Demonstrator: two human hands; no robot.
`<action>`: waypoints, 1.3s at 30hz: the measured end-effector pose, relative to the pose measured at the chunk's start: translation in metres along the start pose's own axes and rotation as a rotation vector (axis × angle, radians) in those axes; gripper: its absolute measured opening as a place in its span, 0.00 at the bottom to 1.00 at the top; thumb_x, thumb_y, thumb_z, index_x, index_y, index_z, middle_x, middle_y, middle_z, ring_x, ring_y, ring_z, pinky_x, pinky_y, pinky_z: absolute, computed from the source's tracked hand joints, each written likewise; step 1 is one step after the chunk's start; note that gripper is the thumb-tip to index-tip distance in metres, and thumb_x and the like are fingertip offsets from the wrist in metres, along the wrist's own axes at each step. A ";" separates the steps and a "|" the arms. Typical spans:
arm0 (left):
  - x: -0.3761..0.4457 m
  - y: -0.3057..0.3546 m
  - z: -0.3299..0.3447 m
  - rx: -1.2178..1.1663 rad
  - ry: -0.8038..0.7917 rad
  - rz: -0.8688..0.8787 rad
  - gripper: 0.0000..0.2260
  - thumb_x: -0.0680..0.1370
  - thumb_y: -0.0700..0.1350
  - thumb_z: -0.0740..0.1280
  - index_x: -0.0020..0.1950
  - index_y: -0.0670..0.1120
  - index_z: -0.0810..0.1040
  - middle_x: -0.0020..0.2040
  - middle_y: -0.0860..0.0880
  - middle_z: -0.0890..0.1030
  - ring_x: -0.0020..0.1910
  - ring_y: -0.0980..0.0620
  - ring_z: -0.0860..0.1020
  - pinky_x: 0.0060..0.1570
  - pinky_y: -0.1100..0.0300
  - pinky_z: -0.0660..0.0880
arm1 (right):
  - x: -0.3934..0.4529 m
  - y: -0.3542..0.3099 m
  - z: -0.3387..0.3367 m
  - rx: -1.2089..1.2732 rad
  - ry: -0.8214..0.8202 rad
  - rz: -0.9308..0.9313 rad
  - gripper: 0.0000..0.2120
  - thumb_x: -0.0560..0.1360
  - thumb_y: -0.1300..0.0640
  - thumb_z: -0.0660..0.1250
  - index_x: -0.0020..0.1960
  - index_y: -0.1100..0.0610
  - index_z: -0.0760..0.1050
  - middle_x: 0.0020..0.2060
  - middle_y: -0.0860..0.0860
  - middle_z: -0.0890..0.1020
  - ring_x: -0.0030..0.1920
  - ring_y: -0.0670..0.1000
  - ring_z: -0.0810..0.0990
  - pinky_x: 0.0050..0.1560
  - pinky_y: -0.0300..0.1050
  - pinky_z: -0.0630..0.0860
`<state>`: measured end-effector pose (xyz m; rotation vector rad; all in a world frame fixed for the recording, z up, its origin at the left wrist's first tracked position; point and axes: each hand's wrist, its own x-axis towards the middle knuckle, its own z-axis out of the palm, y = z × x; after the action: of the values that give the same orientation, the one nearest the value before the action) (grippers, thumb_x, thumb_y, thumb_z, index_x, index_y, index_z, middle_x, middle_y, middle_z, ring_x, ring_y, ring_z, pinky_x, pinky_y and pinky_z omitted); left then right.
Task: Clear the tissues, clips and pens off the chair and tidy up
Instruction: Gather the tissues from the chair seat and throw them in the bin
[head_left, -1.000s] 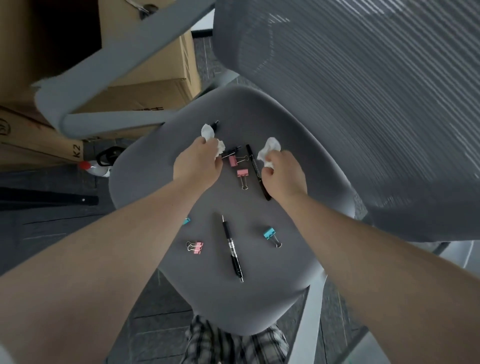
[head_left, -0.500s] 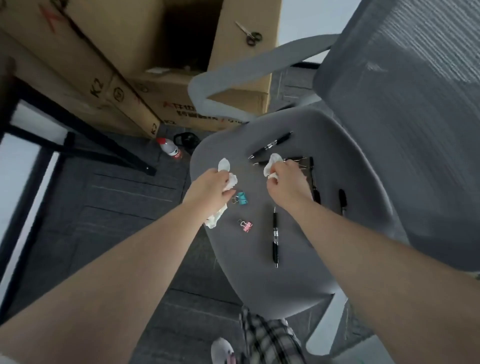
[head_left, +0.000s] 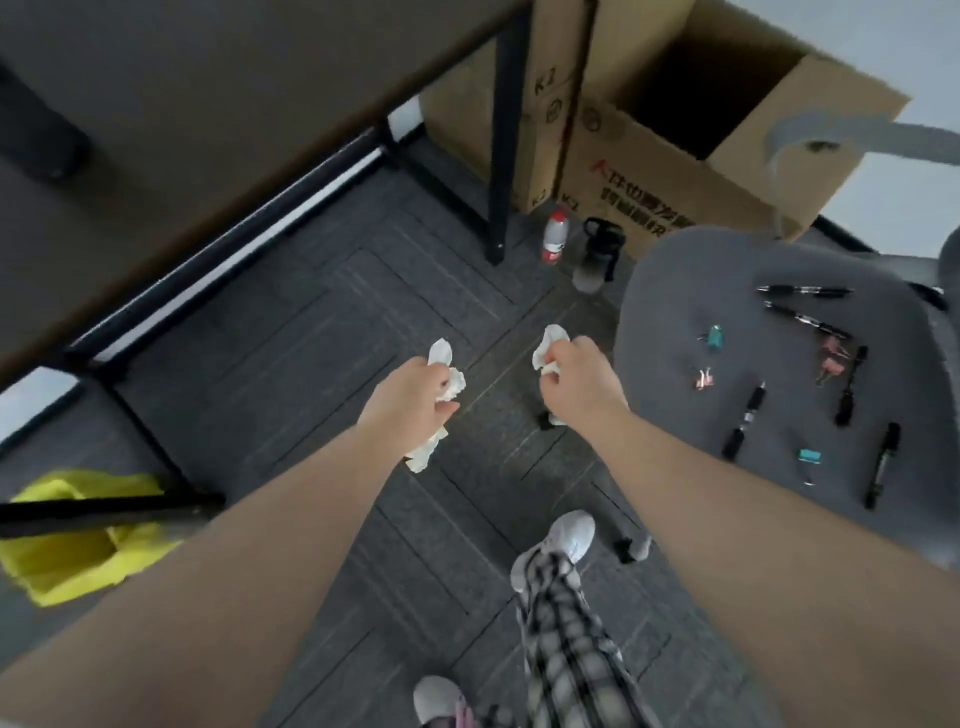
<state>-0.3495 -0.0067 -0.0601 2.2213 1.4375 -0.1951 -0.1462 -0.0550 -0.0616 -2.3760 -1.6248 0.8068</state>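
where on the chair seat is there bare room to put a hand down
The seat is bare along its left edge, left of the teal clip and pink clip. The near edge below the lower teal clip is bare too. The middle and right are crowded with pens.

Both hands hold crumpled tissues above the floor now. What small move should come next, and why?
Probably carry both hands left and down toward the yellow bag by the table leg and drop the tissues there. The left hand and right hand are each shut on a tissue, already off the chair seat, and the yellow bag looks like a bin liner. Pens and clips remain on the seat.
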 end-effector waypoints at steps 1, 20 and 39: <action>-0.030 -0.025 -0.001 -0.019 -0.004 -0.056 0.11 0.78 0.48 0.63 0.53 0.41 0.73 0.46 0.48 0.69 0.47 0.44 0.76 0.40 0.55 0.67 | -0.015 -0.025 0.016 -0.007 -0.020 -0.044 0.13 0.77 0.60 0.58 0.59 0.58 0.74 0.54 0.58 0.72 0.51 0.58 0.75 0.42 0.47 0.70; -0.414 -0.362 0.018 -0.338 0.185 -0.743 0.13 0.77 0.50 0.64 0.58 0.44 0.74 0.56 0.45 0.75 0.55 0.43 0.76 0.50 0.55 0.71 | -0.225 -0.404 0.275 -0.200 -0.416 -0.738 0.11 0.76 0.61 0.58 0.56 0.58 0.75 0.47 0.55 0.71 0.45 0.55 0.72 0.38 0.44 0.67; -0.379 -0.638 0.033 -0.728 0.216 -0.964 0.16 0.74 0.50 0.68 0.56 0.42 0.74 0.55 0.43 0.75 0.54 0.42 0.74 0.50 0.52 0.71 | -0.160 -0.626 0.487 -0.416 -0.548 -0.652 0.14 0.78 0.58 0.61 0.63 0.58 0.73 0.56 0.58 0.75 0.52 0.58 0.78 0.42 0.45 0.72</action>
<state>-1.0774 -0.1222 -0.1513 0.8919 2.1514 0.2398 -0.9487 -0.0310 -0.1595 -1.6681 -2.8029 1.1006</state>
